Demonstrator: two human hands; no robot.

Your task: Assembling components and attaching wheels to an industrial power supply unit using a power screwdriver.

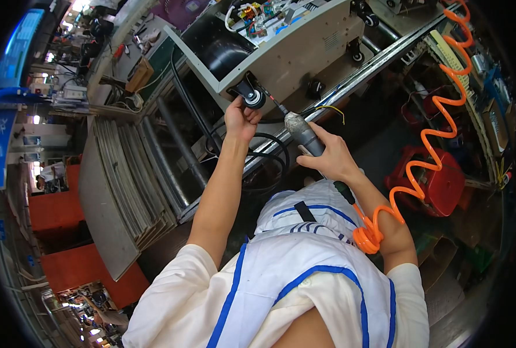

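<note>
My left hand is closed at a black swivel caster under the near left corner of a grey metal cabinet, its fingers at the wheel. In my right hand is a grey power screwdriver, gripped around its body. Its long bit points up and left toward the caster's mounting; whether the tip touches a screw I cannot tell. An orange coiled hose loops beside my right forearm, with a dark handle-like end near my wrist. The cabinet lies tipped, with wiring and coloured parts showing inside.
The cabinet rests on a roller conveyor with a metal rail. More casters stick out at its right end. Stacked grey panels stand at left. A red stool is at right. Black cable hangs by the rail.
</note>
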